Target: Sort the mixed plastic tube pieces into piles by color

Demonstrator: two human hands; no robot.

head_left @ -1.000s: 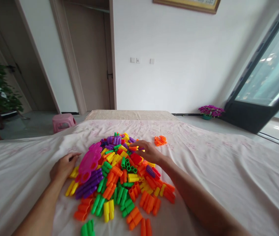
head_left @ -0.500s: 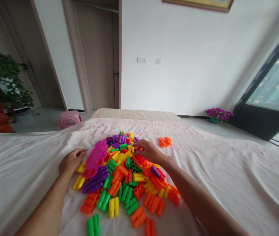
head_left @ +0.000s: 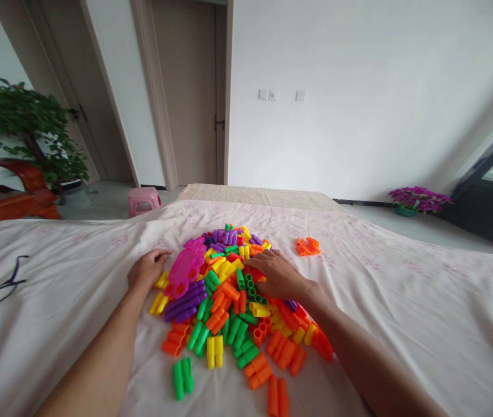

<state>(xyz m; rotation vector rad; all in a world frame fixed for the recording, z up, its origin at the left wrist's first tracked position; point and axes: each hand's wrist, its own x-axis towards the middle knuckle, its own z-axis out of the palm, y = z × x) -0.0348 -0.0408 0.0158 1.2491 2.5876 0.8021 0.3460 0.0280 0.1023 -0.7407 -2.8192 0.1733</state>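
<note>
A heap of plastic tube-shaped building blocks [head_left: 224, 269] in orange, green, yellow, purple and red lies on the cloth before me. My right hand [head_left: 278, 272] reaches over the heap's right side, fingers stretched out and spread on orange and red blocks; its fingertips are partly hidden. At the left edge of the heap, my left hand [head_left: 147, 270] rests with fingers loosely bent and nothing visible in it. Close by it lies a flat pink scalloped plastic piece [head_left: 187, 262], leaning on purple blocks [head_left: 185, 302]. Green joined tubes [head_left: 251, 285] sit left of my right wrist.
A few orange blocks [head_left: 307, 247] lie apart on the flowered cloth [head_left: 385, 301], to the right. Eyeglasses [head_left: 0, 289] rest at the far left. Beyond the cloth stand a pink stool [head_left: 144, 200], a wooden chair [head_left: 20, 191] and purple flowers [head_left: 420, 200].
The camera view has shifted, so the scene sits further right and the eyeglasses show more. My right hand has come down onto the orange and red blocks; my left hand stays beside the heap.
</note>
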